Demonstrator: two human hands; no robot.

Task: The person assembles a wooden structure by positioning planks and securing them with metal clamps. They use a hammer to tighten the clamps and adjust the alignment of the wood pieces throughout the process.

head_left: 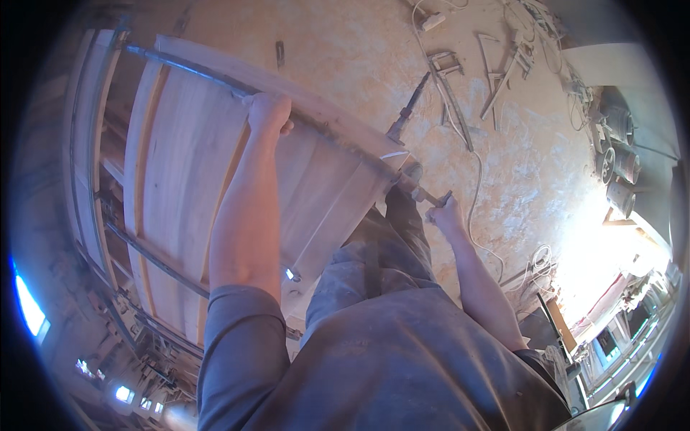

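Observation:
A wide panel of pale wooden boards (180, 136) lies to my left, with long metal bar clamps across it. My left hand (269, 113) is closed around the bar (194, 68) of the clamp along the panel's far edge. At this clamp's right end, just past the panel's corner, is its screw head (411, 172). A short crank handle (433, 197) sticks out from there, and my right hand (447, 214) is wrapped round its outer end. Part of the bar is hidden under my left hand.
Several loose clamps (496, 82) lie on the dusty floor (517, 172) at the far right. A dark metal bar (410, 108) stands out past the panel's corner. A pale cable (478, 187) snakes over the floor. Motor-like machines (619, 161) stand at the right wall.

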